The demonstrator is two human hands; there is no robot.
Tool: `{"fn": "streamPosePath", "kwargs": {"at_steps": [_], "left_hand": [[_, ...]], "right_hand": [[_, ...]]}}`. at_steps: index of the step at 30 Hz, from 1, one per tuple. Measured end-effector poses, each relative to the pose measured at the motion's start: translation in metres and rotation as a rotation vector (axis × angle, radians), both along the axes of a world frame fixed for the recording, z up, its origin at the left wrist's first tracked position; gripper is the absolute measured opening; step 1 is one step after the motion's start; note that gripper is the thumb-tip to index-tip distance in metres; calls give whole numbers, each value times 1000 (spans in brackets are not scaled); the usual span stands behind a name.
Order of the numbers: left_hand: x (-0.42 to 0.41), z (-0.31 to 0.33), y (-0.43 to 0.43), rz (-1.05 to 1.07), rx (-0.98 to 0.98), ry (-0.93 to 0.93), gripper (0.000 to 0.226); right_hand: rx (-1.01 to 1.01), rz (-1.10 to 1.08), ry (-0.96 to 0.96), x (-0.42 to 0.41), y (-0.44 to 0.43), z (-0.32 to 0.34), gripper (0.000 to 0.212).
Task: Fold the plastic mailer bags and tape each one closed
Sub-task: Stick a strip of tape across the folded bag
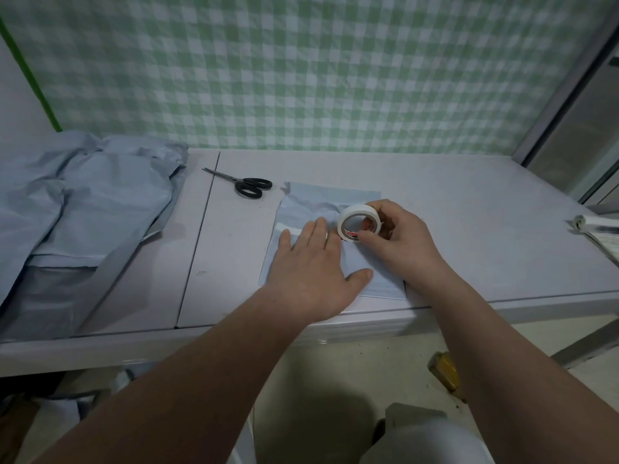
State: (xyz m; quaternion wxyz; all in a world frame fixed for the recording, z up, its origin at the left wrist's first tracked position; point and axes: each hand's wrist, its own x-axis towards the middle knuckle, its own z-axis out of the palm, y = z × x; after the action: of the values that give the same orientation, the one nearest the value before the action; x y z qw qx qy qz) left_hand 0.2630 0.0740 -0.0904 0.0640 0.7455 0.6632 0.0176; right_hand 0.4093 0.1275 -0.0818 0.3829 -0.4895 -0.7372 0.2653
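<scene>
- Left hand flat, fingers straight, pressing folded mailer down near front edge of desk.
- Right hand just beside, fingers curled round white tape roll, over the mailer.
- Beyond: black scissors on desk.
- Far left: loose heap of mailer bags.

Only the tape roll bears print, seemingly unreadable.

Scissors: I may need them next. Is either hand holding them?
No, the scissors lie untouched on the table.
</scene>
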Motion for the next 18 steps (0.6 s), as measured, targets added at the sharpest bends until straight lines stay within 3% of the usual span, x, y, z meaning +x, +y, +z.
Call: {"fn": "streamPosePath", "kwargs": {"at_steps": [7,14,18], "left_hand": [[0,-2,1,46,-10,6,87],[-1,-5,3,64,9,14,87],[-1,-6,2,61,25,12,87]], "right_hand": [[4,44,-49,6,4,-1,25],[38,6,33,4,-1,-2,21],[106,-73,-53,3,1,-6,27]]}}
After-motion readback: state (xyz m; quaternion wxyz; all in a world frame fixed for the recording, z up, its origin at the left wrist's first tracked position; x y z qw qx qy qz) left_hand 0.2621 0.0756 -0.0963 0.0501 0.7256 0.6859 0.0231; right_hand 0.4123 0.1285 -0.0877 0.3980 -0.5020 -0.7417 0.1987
